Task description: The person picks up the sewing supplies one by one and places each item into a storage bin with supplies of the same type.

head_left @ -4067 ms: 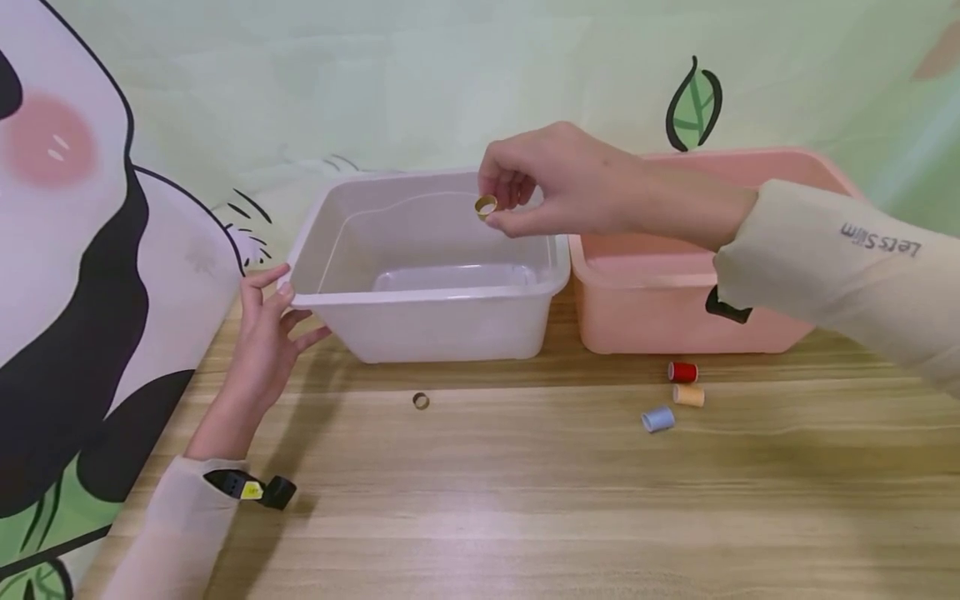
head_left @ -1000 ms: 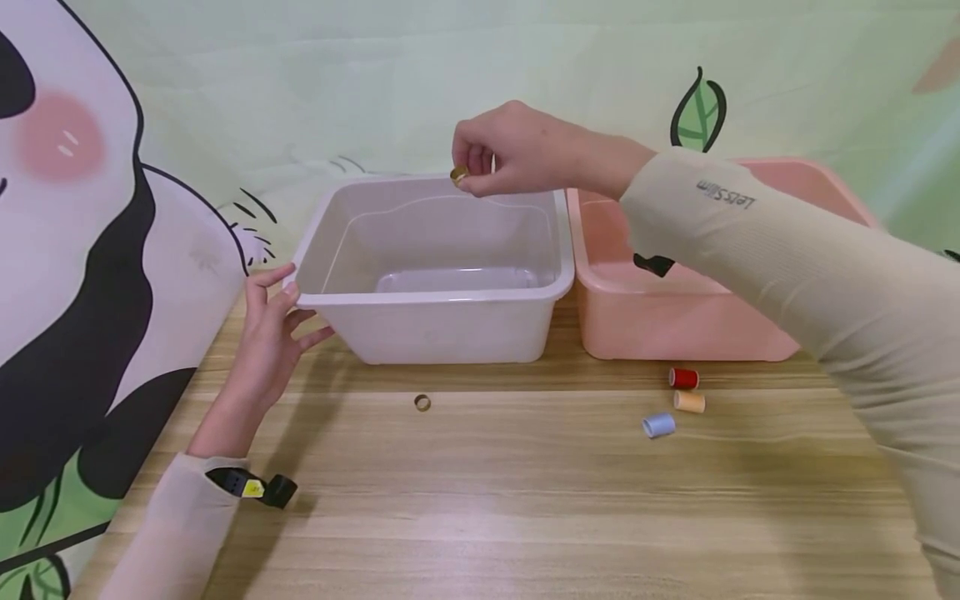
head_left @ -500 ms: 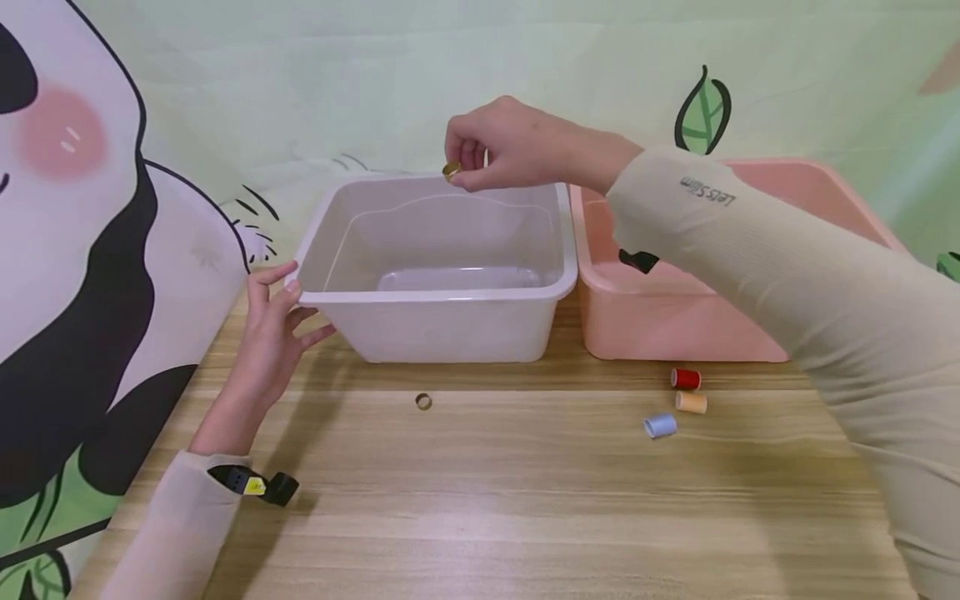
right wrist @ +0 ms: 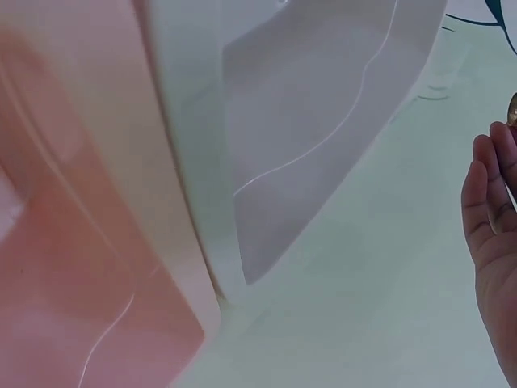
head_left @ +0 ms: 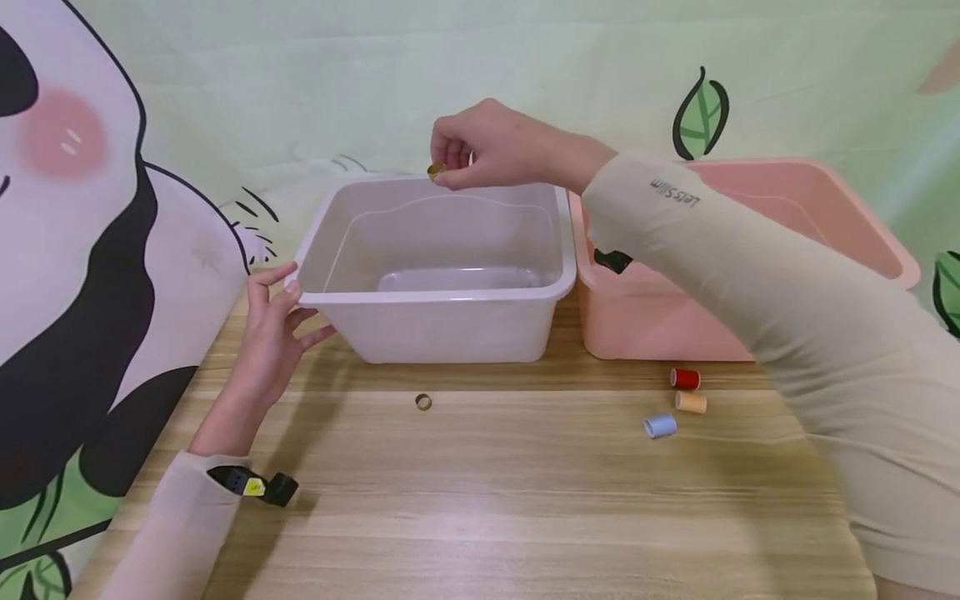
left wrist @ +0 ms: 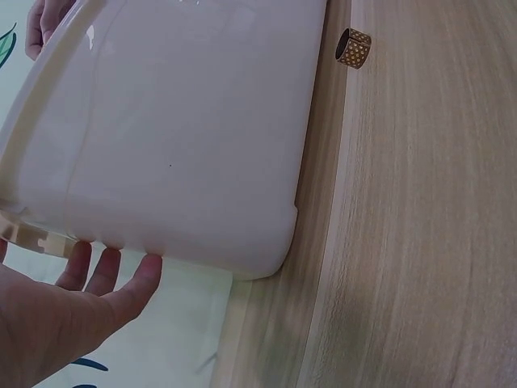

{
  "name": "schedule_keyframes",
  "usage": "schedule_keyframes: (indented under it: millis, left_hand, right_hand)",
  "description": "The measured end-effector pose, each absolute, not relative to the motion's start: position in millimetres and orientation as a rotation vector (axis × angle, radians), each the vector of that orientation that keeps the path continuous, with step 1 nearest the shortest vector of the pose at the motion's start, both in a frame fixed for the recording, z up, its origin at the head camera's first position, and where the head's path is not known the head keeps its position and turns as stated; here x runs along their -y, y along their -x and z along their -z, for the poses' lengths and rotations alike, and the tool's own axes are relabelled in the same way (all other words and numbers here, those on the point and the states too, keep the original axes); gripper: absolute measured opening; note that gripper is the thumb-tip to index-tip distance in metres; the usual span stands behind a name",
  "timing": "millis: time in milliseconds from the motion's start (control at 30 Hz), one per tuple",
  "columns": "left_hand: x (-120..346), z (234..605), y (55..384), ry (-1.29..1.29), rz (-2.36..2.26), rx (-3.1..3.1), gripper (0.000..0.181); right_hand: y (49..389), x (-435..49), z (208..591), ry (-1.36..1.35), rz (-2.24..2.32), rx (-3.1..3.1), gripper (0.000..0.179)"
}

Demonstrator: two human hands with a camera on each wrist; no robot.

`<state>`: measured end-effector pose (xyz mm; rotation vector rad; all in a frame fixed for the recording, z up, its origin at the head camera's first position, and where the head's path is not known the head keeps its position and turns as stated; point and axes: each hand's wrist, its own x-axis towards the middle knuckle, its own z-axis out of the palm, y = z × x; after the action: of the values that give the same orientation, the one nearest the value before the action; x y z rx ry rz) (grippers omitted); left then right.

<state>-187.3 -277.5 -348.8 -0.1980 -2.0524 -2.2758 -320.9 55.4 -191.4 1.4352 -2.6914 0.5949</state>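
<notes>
In the head view my right hand pinches a small brass bushing between thumb and fingertips, above the back rim of the white plastic bin. Only a sliver of that bushing shows at the right wrist view's edge. My left hand holds the bin's front left corner, thumb and forefinger at the rim and the other fingers against the outer wall. A second bushing, its outside dotted all over, lies on the wooden table in front of the bin.
A pink bin stands right beside the white one, partly covered by my right sleeve. Before it on the table lie a red thread spool, an orange spool and a light blue spool. A printed cloth hangs behind.
My right hand has moved left and slightly up, carrying the bushing from over the white bin's right side to its back rim. My left hand keeps its hold on the corner.
</notes>
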Motion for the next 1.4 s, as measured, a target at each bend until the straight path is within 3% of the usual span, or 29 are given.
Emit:
schedule_keyframes:
  millis: [1400]
  left_hand:
    - [276, 350, 187, 0.193, 2.283, 2.027, 0.036]
  right_hand:
    - [350, -43, 205, -1.336, -0.756, 2.839, 0.025]
